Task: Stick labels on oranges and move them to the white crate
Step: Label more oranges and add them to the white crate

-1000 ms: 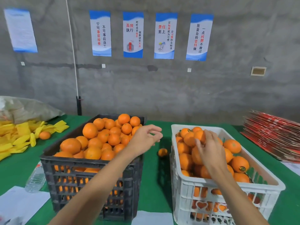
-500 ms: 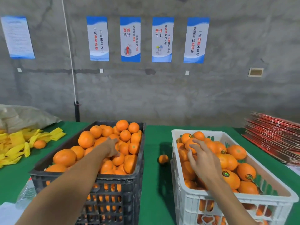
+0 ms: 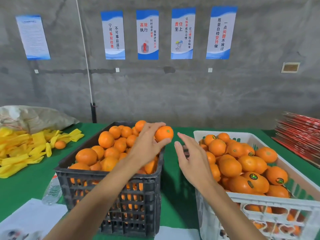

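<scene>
My left hand [image 3: 147, 144] grips an orange [image 3: 164, 133] lifted above the right rim of the black crate [image 3: 110, 179], which is heaped with unlabelled oranges. My right hand [image 3: 192, 158] hovers over the gap between the two crates with fingers spread and relaxed, holding nothing that I can see. The white crate [image 3: 277, 205] on the right holds several oranges, some with round dark labels.
Green cloth covers the table [image 3: 26, 186]. Yellow foam sleeves [image 3: 20, 149] and a lone orange [image 3: 60, 144] lie at the left. A plastic bottle [image 3: 52, 191] and white paper [image 3: 31, 219] sit near the black crate. Red flat cartons [image 3: 299, 134] are stacked at the right.
My left hand went into the black crate, took an orange and lifted it toward the middle. My right hand left the white crate and moved left into the gap.
</scene>
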Demonstrator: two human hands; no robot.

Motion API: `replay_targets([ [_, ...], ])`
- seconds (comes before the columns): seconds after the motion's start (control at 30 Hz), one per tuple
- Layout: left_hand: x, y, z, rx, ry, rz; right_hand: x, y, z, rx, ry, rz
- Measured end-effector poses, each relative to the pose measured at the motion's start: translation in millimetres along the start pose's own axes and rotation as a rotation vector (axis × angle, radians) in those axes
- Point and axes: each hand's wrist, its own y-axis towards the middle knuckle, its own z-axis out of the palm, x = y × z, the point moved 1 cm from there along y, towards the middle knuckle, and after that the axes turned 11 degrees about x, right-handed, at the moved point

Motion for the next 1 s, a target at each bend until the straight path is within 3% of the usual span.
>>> replay_targets([
  [0.1,-38,-34,26,-0.035,-0.105,0.068,16,-22,1,-0.133,0.044,0.06],
  [0.23,-49,-75,70,0.015,-0.237,-0.026,10,-74,-3,-0.197,-0.008,0.038],
  [0.37,-24,-130,127,0.111,-0.329,-0.094,-29,-137,10,0.014,-0.038,0.074],
  [0.47,2,-170,164,0.227,-0.352,-0.26,-55,-177,25,0.278,0.033,0.189],
  [0.67,34,-223,205,0.397,-0.079,-0.283,-90,-240,40,0.659,0.012,0.247],
  [0.8,41,-226,213,0.416,0.056,-0.261,-105,-266,39,0.737,-0.011,0.282],
  [1.0,46,-230,215,0.355,0.018,-0.266,-106,-265,41,0.698,-0.085,0.188],
])
